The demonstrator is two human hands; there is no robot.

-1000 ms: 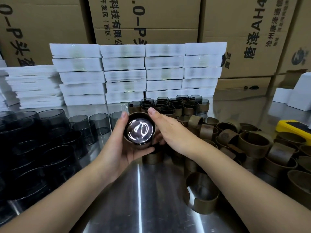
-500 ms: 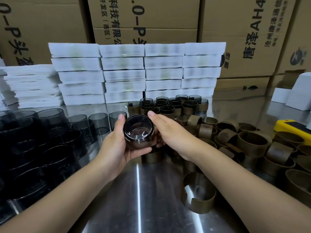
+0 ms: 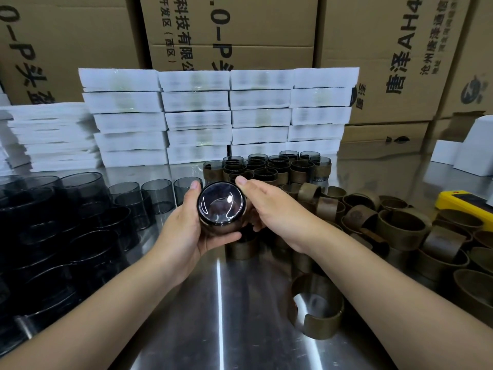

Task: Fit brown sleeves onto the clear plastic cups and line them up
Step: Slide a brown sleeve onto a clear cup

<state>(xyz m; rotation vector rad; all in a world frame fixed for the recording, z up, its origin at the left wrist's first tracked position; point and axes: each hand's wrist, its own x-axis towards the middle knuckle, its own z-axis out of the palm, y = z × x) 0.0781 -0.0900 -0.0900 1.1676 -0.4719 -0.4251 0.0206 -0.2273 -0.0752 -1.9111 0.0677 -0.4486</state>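
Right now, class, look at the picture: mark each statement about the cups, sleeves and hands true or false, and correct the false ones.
1. The left hand and right hand both hold one cup. True.
2. The sleeved cups stand at the near edge of the table. False: they stand at the back, in front of the white stacks.
3. Loose brown sleeves lie to the right of the hands. True.
4. The yellow device lies at the left. False: it lies at the far right.

table=steel table (image 3: 240, 329); left=clear cups (image 3: 157, 194); back=sleeved cups (image 3: 301, 169); right=brown sleeves (image 3: 400, 228)
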